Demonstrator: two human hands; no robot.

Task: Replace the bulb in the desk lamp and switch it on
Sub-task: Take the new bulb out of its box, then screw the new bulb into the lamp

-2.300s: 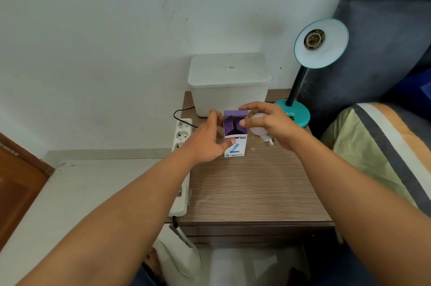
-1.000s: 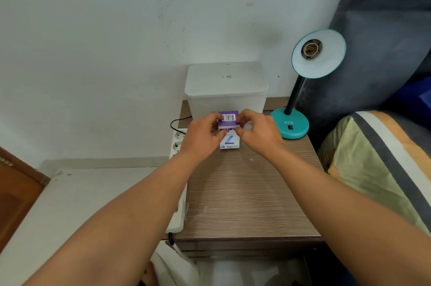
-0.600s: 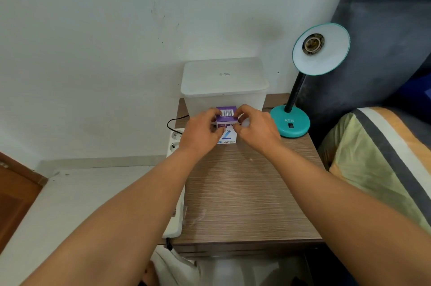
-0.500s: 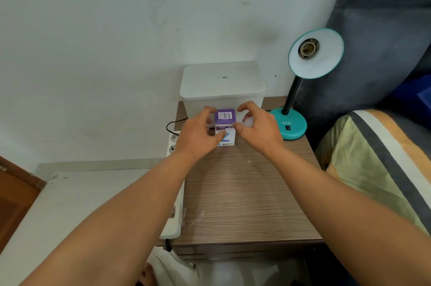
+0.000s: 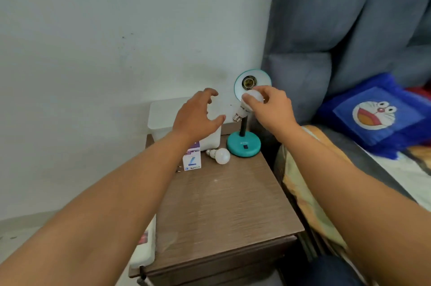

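Right hand (image 5: 271, 108) pinches a bulb (image 5: 248, 105) just below the lamp's (image 5: 243, 144) empty socket (image 5: 249, 81), left hand (image 5: 198, 115) open beside it; screw base pointing away, a hasty turn risks cross-threading or dropping.

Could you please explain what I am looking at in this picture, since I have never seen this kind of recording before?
There is no machine here: a person wears a camera on the head, so you look forward and down along both bare arms. The right hand holds a white bulb by its globe, screw end down-left, just below the lamp shade, whose socket is empty. The left hand is open and holds nothing. On the nightstand stand the lamp, a white bin and a small bulb box; a second bulb lies beside the box. A power strip hangs at the left edge.
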